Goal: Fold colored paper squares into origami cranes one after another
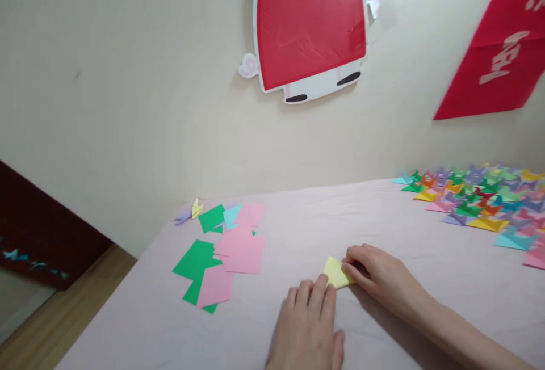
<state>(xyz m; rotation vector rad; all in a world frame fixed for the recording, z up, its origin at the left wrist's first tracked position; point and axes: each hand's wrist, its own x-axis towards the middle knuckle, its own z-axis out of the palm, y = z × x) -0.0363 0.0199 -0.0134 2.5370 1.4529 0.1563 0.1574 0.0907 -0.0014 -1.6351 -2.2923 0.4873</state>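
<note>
A small folded piece of yellow paper (336, 272) lies on the pale pink tabletop between my two hands. My left hand (307, 319) rests flat, its fingers stretched forward and the fingertips touching the paper's near left edge. From the right, my right hand (372, 270) pinches the paper's right corner, thumb and curled fingers closed on it. Part of the paper's right side is hidden under those fingers.
Pink paper squares (242, 251) and green paper squares (193, 259) lie loosely overlapped on the left. Behind them sit small yellow and purple folded pieces (196, 209). Rows of colourful folded paper figures (481, 200) cover the back right. A wall (170, 103) borders the table's far edge.
</note>
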